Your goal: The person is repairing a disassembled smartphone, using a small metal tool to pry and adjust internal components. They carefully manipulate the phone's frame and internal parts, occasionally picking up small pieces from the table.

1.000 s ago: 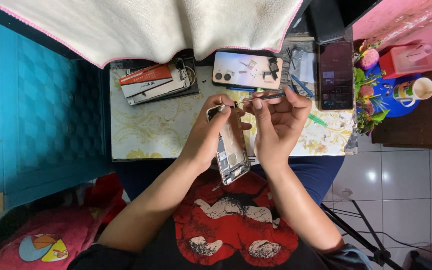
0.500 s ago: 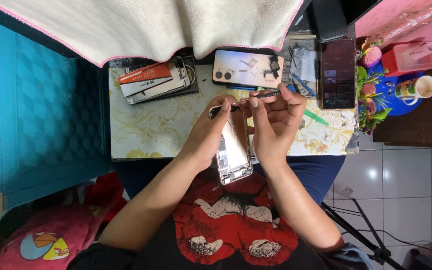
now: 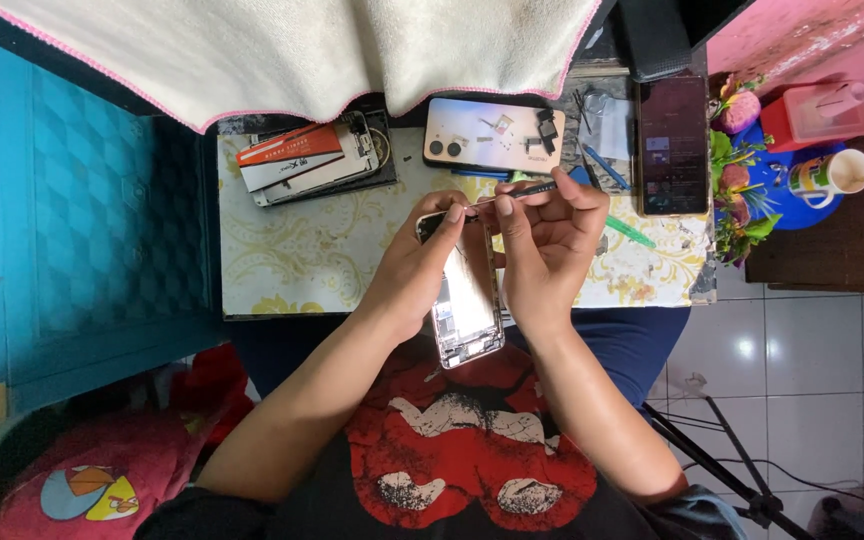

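An opened phone (image 3: 466, 302) with its insides showing is held upright over the table's near edge by my left hand (image 3: 422, 268), whose fingers wrap its top and left side. My right hand (image 3: 544, 240) pinches a thin dark tool (image 3: 514, 194), a screwdriver or tweezers, whose tip reaches the phone's top end. Both hands are close together, touching the phone.
A small table (image 3: 302, 250) with a yellow floral cover holds a phone back cover (image 3: 492, 135) with small parts on it, a stack of phone parts and a red-and-white box (image 3: 302, 160), a dark phone (image 3: 672, 145), and a green tool (image 3: 632, 232). A white towel (image 3: 352, 45) hangs behind. A mug (image 3: 832, 175) stands right.
The hands and the opened phone have stayed almost still; the tool tip shifted only slightly at the phone's top.
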